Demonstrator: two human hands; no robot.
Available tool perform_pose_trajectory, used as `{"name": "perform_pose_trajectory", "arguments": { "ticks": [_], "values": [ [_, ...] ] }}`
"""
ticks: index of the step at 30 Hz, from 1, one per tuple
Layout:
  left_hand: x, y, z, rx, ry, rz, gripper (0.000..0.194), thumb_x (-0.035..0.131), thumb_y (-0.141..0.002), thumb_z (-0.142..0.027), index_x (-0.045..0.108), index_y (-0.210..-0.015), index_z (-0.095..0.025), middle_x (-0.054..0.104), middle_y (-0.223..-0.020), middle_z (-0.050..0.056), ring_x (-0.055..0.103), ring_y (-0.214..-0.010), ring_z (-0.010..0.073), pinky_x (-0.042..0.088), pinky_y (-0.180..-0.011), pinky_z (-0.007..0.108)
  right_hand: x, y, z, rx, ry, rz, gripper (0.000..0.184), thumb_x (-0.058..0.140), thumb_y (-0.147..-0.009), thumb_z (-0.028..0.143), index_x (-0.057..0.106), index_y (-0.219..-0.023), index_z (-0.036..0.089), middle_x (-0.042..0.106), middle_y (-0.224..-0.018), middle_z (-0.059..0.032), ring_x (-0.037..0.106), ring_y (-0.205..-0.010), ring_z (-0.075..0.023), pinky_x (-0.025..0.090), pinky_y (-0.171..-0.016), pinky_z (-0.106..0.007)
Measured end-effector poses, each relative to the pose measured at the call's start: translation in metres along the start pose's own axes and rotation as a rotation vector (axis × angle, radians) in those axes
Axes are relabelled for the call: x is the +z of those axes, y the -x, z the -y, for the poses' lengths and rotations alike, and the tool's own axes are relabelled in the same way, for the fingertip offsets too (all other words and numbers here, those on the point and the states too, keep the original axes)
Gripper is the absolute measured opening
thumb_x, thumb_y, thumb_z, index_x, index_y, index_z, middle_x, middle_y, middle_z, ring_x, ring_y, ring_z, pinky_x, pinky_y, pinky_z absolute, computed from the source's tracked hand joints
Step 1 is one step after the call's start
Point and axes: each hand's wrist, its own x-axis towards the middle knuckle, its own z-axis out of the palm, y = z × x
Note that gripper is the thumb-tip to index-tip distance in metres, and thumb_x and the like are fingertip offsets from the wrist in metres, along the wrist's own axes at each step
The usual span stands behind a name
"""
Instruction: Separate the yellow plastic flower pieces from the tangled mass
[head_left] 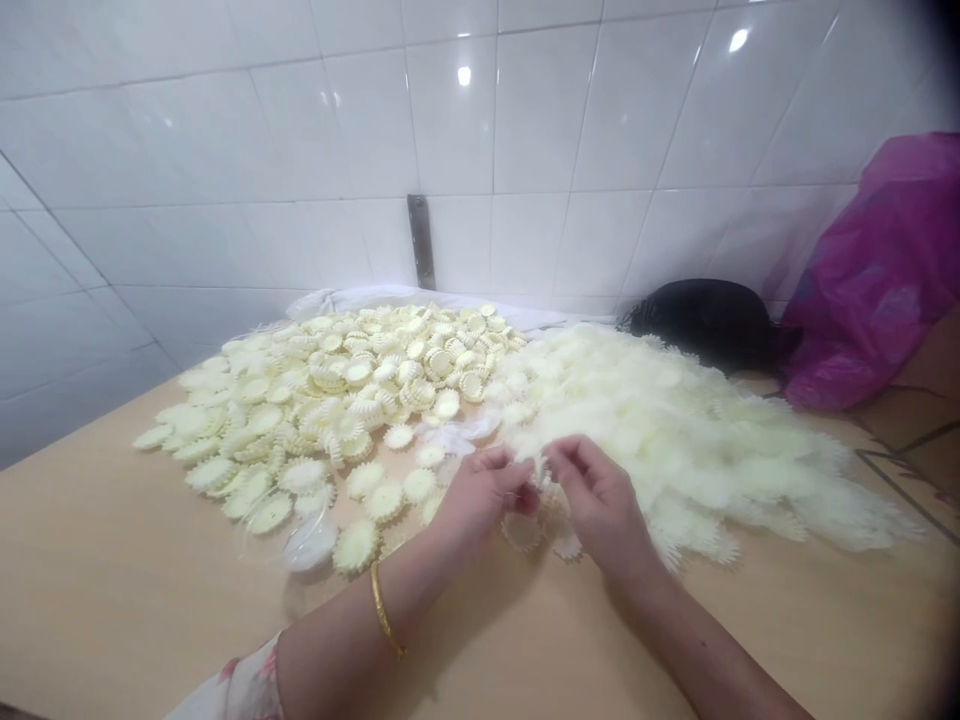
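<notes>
My left hand (pixel 480 495), with a gold bangle on the wrist, is closed in a pinch on a small whitish piece with a toothed edge (pixel 538 470). My right hand (pixel 604 505) pinches the same piece from the other side, fingertips close to the left ones. Fingers hide much of it. Just below the hands are pale discs with toothed rims (pixel 523 532); whether they hang or lie on the table I cannot tell. Left of my hands spreads a heap of pale yellow toothed discs (pixel 360 380). A heap of sheer, whitish-yellow toothed pieces (pixel 675 430) lies to the right.
A clear, round, spool-like thing (pixel 309 542) with loose strands sits at the left heap's front edge. The wooden table (pixel 135 590) meets a white tiled wall (pixel 525 130). At the back right are a black bundle (pixel 701 315) and a magenta plastic bag (pixel 877 280).
</notes>
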Motion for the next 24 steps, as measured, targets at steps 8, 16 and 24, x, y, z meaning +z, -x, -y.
{"name": "perform_pose_trajectory", "arguments": {
  "ticks": [8, 16, 24],
  "values": [
    [0.0, 0.002, 0.0, 0.065, -0.067, -0.034, 0.025, 0.067, -0.059, -0.021, 0.044, -0.052, -0.014, 0.049, -0.043, -0.002, 0.046, -0.042, 0.0079, 0.035, -0.048, 0.021, 0.001, -0.003, -0.006, 0.148, -0.312, 0.181, 0.021, 0.058, -0.075, 0.039, 0.058, -0.081, 0.018, 0.059, -0.074, -0.0014, 0.055, -0.067, -0.015, 0.043, -0.063, -0.027],
    [0.0, 0.001, -0.001, 0.118, -0.152, -0.024, 0.021, 0.067, -0.061, -0.023, 0.05, -0.055, -0.013, 0.05, -0.045, -0.002, 0.047, -0.042, 0.0081, 0.038, -0.048, 0.022, -0.001, -0.004, -0.004, 0.103, -0.267, 0.138, 0.016, 0.058, -0.075, 0.034, 0.058, -0.072, 0.018, 0.059, -0.066, 0.001, 0.054, -0.066, -0.0136, 0.043, -0.063, -0.025],
    [0.0, -0.003, 0.001, -0.069, 0.077, 0.091, 0.012, 0.067, -0.059, -0.014, 0.056, -0.062, -0.009, 0.059, -0.054, 0.006, 0.057, -0.051, 0.013, 0.045, -0.057, 0.026, -0.004, -0.005, -0.01, -0.037, 0.107, -0.08, 0.01, 0.056, -0.075, 0.028, 0.053, -0.078, 0.019, 0.053, -0.073, 0.0001, 0.05, -0.069, -0.0143, 0.041, -0.064, -0.027]
  ]
}}
